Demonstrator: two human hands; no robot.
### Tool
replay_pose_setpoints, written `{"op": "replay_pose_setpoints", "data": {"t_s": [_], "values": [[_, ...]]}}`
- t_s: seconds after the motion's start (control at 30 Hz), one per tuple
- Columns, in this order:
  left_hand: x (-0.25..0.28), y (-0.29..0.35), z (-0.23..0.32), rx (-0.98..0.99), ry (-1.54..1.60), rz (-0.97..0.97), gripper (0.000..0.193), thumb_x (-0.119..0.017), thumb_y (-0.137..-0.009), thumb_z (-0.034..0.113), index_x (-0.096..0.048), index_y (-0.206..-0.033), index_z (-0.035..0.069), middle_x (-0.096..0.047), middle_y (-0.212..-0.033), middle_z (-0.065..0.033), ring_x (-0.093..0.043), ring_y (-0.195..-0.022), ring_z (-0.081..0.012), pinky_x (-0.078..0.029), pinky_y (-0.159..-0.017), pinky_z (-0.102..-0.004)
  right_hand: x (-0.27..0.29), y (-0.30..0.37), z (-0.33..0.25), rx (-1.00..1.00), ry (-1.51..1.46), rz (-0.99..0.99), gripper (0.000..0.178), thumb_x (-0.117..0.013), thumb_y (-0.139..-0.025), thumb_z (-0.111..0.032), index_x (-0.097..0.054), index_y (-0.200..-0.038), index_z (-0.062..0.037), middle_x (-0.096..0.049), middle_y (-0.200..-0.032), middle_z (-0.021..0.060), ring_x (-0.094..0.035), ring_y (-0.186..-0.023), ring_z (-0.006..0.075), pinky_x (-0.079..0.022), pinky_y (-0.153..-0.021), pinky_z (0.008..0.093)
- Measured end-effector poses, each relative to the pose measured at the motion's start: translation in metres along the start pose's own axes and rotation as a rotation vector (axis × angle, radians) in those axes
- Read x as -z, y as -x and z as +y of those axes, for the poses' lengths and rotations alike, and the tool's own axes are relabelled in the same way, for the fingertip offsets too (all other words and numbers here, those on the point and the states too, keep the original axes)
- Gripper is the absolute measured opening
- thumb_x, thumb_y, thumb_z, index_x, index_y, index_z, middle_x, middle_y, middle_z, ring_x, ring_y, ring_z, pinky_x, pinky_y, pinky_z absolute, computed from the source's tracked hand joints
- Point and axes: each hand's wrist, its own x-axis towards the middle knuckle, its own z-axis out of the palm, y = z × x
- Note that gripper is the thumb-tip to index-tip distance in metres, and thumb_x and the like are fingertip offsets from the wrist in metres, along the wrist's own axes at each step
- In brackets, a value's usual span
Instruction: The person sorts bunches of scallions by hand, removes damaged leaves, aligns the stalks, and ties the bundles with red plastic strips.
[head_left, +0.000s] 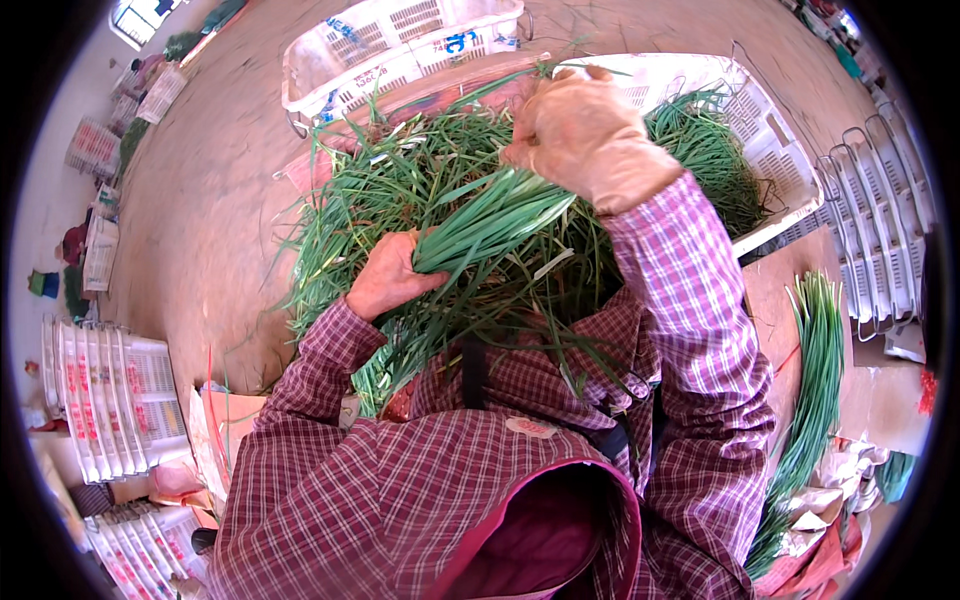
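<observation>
My left hand point(392, 272) is closed around a bunch of green chives point(500, 218), which slants up to the right across my front. At the bunch's upper right end is my right hand point(590, 140), slightly blurred. Its fingers are curled in, and what they grip is hidden behind the back of the hand. A thin green leaf shows beyond its knuckles. Beneath both hands spreads a large tangled heap of loose chives point(400, 190), reaching up against my clothes.
Behind the heap stands a white plastic crate point(400, 75). Another white crate point(783, 165), at the right, has chives in it. Long, straight chives point(812, 370) lie at my right side. Stacked crates stand to the left point(110, 400) and right point(880, 230).
</observation>
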Motion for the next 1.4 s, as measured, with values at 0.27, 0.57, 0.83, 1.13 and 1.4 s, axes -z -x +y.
{"op": "replay_pose_setpoints", "data": {"t_s": [0.27, 0.57, 0.83, 1.13, 1.4], "values": [[-0.001, 0.001, 0.001, 0.069, 0.206, -0.060, 0.038, -0.069, -0.068, 0.006, -0.062, -0.104, 0.001, -0.068, -0.093, -0.0072, -0.062, -0.083, -0.0147, -0.047, -0.079, -0.0292, -0.029, 0.017, 0.048, 0.148, -1.537, 0.483, 0.023, -0.060, -0.084, -0.026, -0.065, -0.098, -0.0081, -0.063, -0.107, 0.0111, -0.058, -0.100, 0.0248, -0.039, -0.098, 0.0419], [0.025, 0.019, -0.017, 0.327, 0.818, 0.164, 0.058, -0.071, -0.066, -0.004, -0.049, -0.120, -0.001, -0.064, -0.102, -0.0139, -0.065, -0.087, -0.0220, -0.050, -0.083, -0.0323, -0.152, 0.048, 0.120, -0.365, -1.895, 0.470, 0.027, -0.056, -0.090, -0.021, -0.056, -0.108, -0.0014, -0.058, -0.109, 0.0162, -0.058, -0.100, 0.0247, -0.049, -0.088, 0.0379], [0.021, -0.006, 0.017, 0.211, 0.921, 0.020, 0.036, -0.068, -0.070, 0.009, -0.059, -0.104, -0.002, -0.066, -0.086, -0.0138, -0.060, -0.055, -0.0217, -0.051, -0.057, -0.0328, -0.148, 0.037, 0.037, 0.097, -1.845, 0.145, 0.086, -0.070, -0.079, -0.035, -0.020, -0.141, -0.0028, -0.034, -0.134, 0.0237, -0.040, -0.124, 0.0314, -0.038, -0.103, 0.0428], [-0.089, -0.046, 0.120, 0.336, 1.282, -0.186, 0.034, -0.063, -0.076, 0.015, -0.058, -0.104, -0.004, -0.064, -0.082, -0.0119, -0.062, -0.067, -0.0203, -0.054, -0.064, -0.0324, -0.142, 0.046, 0.045, 0.443, -2.639, 0.235, 0.068, -0.060, -0.081, -0.049, -0.041, -0.132, -0.0075, -0.051, -0.127, 0.0112, -0.053, -0.112, 0.0223, -0.046, -0.094, 0.0385], [-0.129, -0.017, 0.107, 0.167, 1.298, -0.633, 0.055, -0.065, -0.079, 0.014, -0.044, -0.127, -0.002, -0.057, -0.117, -0.0171, -0.057, -0.105, -0.0267, -0.046, -0.094, -0.0391, -0.170, 0.087, 0.037, 0.797, -2.801, 0.135, 0.079, -0.067, -0.079, -0.042, -0.028, -0.137, -0.0062, -0.040, -0.132, 0.0237, -0.050, -0.114, 0.0409, -0.054, -0.080, 0.0520]]}}
